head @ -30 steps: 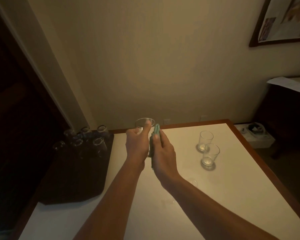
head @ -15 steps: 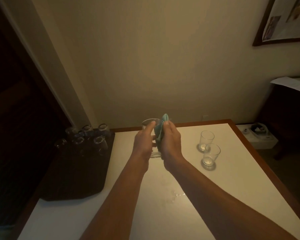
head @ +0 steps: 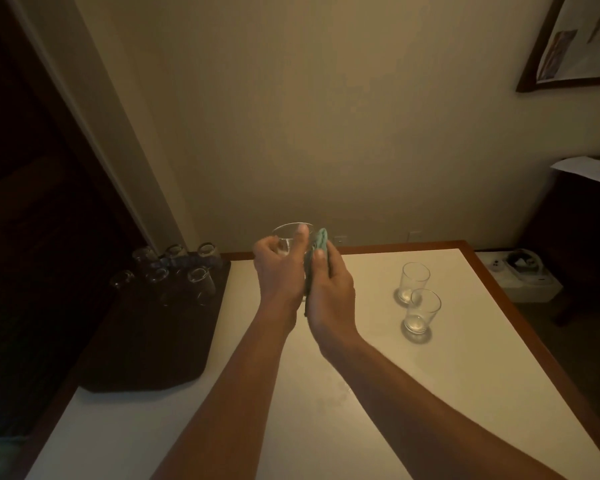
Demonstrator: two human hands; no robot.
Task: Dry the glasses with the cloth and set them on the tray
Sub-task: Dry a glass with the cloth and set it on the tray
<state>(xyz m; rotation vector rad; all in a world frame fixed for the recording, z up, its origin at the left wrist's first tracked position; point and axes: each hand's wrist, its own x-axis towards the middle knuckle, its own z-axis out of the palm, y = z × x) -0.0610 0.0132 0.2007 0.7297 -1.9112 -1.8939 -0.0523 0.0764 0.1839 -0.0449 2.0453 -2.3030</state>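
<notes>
Since 0.5 s ago the cloth [head: 318,241] has been drawn lower along the upright glass [head: 289,237], which is gripped above the table [head: 465,375] by the left hand [head: 280,271] and wiped by the right hand [head: 329,292], with the tray [head: 153,341] lying leftward, nearer the left hand, and 2 glasses [head: 417,299] waiting right.

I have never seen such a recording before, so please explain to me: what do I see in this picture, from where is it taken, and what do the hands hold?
No machine is here. A person wears a camera on the head, and it looks forward and down, so you see their own two arms. The left hand grips a clear glass. The right hand presses a green cloth against its side to dry it. Below is a white table. Two more glasses stand on it at the right, the farther glass and the nearer glass. At the left lies a dark tray with several glasses already on it.
</notes>
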